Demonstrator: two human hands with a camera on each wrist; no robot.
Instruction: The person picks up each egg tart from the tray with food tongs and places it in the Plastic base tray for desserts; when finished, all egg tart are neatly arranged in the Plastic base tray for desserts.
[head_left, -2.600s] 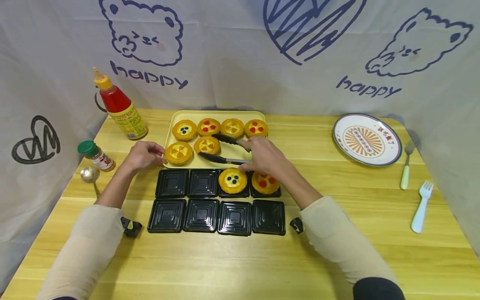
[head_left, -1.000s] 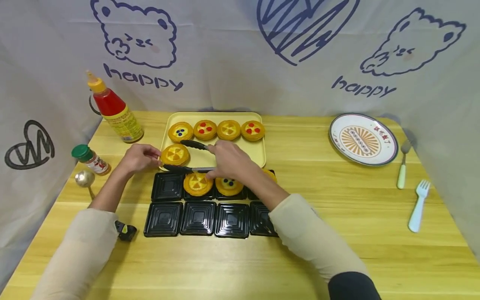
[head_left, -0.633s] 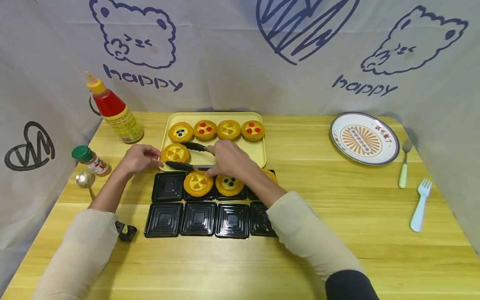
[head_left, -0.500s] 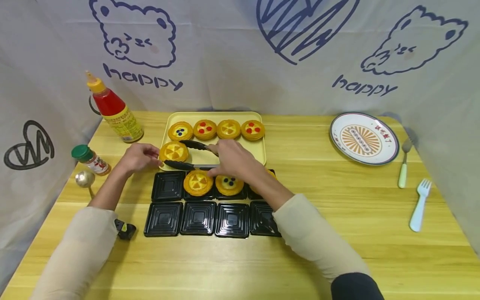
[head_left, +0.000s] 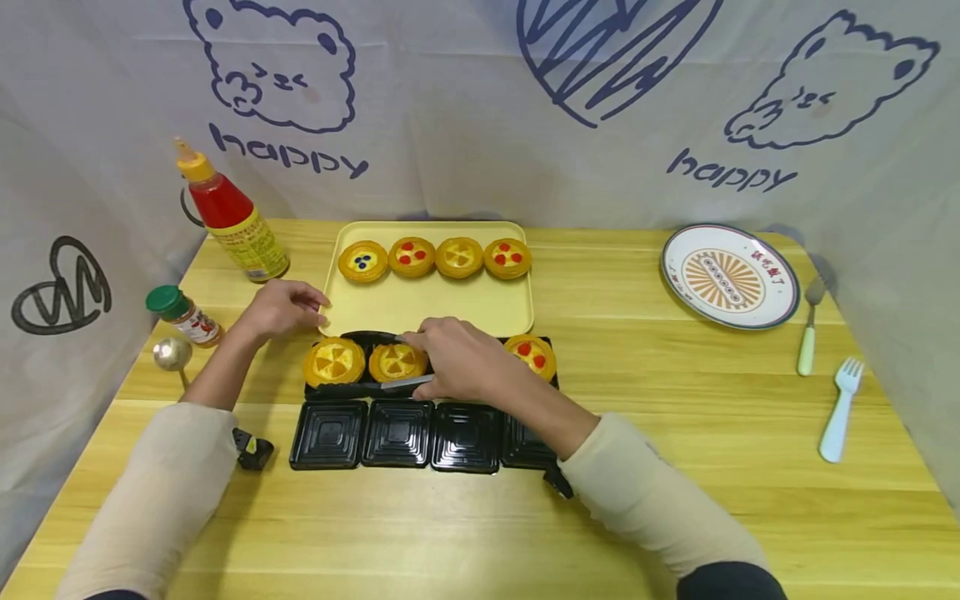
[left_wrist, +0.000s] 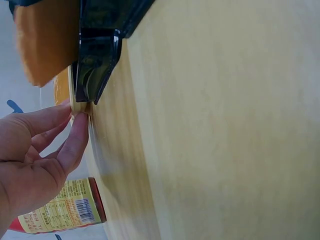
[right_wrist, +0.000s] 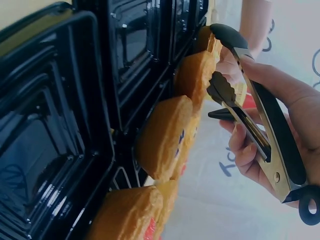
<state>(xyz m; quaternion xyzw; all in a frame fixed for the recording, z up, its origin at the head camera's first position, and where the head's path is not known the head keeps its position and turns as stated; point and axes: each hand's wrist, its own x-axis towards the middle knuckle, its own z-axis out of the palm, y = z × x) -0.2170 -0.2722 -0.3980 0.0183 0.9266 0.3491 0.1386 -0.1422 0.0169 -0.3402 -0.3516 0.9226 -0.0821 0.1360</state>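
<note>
Looking at the worktop [head_left: 465, 542], we find the end tart [head_left: 335, 360] at the left end of the far row of black trays [head_left: 465, 433], just inside the yellow tray's near-left corner. Our right hand [head_left: 461, 358] grips the tongs [right_wrist: 272, 122], fingers curled about the handle; their arms stand apart, one on each side of that tart. The tart lies straight left of this hand, and the tongs' long axis runs roughly parallel to the worktop's far edge. Our left hand [head_left: 283, 308] is nearer to it, pinching the yellow tray [head_left: 405, 304] by its left edge.

We cannot tell whether the tips touch the pastry or whether it sits fully down. Our right hand hides the blueberry tart [right_wrist: 165, 137] from the head view, and the left wrist view cuts off the end tart at its upper-left corner.
</note>
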